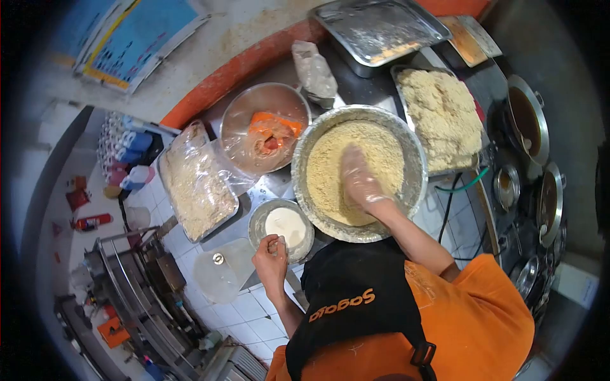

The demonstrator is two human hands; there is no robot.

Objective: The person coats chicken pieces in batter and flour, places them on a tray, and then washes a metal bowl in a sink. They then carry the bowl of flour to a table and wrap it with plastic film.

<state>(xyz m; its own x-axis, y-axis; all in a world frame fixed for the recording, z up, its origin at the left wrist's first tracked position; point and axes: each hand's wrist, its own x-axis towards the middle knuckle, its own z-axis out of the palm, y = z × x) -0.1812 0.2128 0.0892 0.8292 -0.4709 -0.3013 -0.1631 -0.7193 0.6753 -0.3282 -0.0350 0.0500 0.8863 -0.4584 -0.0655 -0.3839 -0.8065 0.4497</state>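
Note:
My right hand (363,179), in a clear plastic glove, lies on the pale yellow breadcrumbs (324,149) inside a large metal bowl (414,152). Its fingers look stretched out and point away from me; crumbs partly hide the edges. At the near side of a smaller metal bowl (256,223), my bare left hand (271,259) has its fingers curled together. White batter (284,227) fills part of that smaller bowl. Whatever those curled fingers may hold is hidden. Whitish residue marks the left fingertips.
A crumb-heaped tray (441,117) stands right, a plastic-covered tray (197,184) left. Behind are a metal bowl (232,117) with an orange packet, a plastic bag (314,73) and a large metal pan (381,32). Woks (530,120) line the far right.

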